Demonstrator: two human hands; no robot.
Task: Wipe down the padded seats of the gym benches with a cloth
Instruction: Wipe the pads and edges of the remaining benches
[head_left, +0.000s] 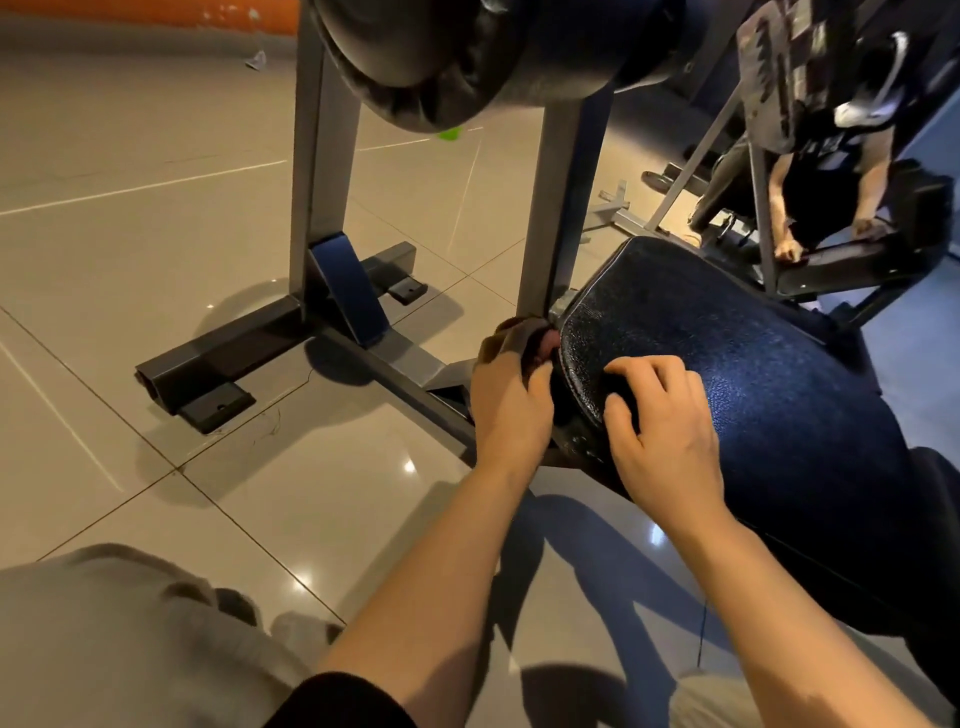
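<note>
A dark blue padded bench seat (727, 374) slopes across the right half of the view. My left hand (511, 400) grips a dark brownish cloth (511, 335) and holds it against the seat's left edge, beside the steel upright. My right hand (660, 426) rests on top of the pad near that same edge, with fingers bent and fingertips pressing the vinyl. Most of the cloth is hidden under my left hand.
The bench's grey steel frame (322, 218) and black feet (208, 374) stand on glossy beige tiles to the left. A padded roller (441, 57) hangs overhead. Another person (831, 171) leans over a second bench (857, 260) at the upper right. My knee (119, 639) is at the bottom left.
</note>
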